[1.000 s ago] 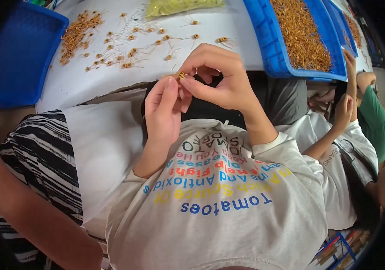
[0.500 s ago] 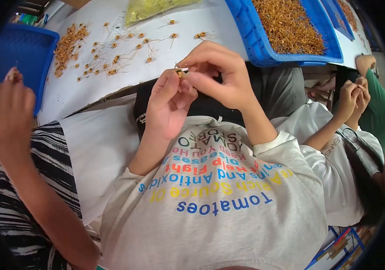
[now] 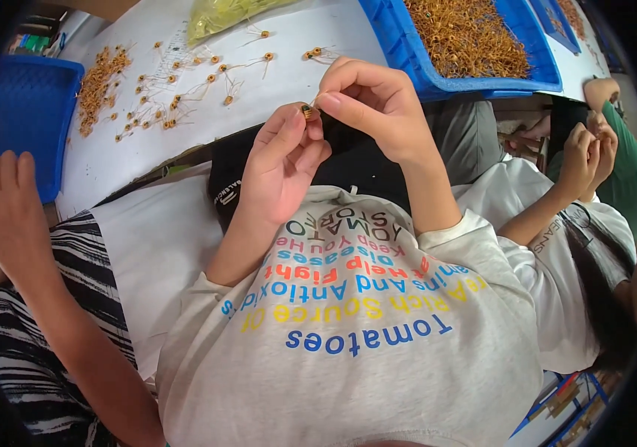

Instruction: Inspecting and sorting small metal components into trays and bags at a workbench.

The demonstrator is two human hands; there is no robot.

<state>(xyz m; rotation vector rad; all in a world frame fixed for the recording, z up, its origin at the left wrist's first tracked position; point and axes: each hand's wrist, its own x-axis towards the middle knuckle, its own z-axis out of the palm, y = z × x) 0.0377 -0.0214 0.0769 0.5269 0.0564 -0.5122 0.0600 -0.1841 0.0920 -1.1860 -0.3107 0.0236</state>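
Between the thumb and fingers of my left hand is a small toroidal coil wound with copper-coloured wire, with some dark green on it. My right hand is just to the right, thumb and forefinger pinched at a thin wire lead of this coil. Both hands are raised over my lap, in front of the table's near edge. Similar coils with thin leads lie scattered on the white table beyond, and a denser heap of coils lies at its left.
A blue bin full of copper-coloured coils stands at the back right. A yellow-green plastic bag lies at the back. At the left is another blue bin, with a co-worker's hand near it. Another co-worker's hands are at the right.
My right thumb and forefinger have drawn slightly up and away from the coil, onto its lead. My left hand keeps the coil. The left co-worker's hand has moved down, and the view has shifted slightly.
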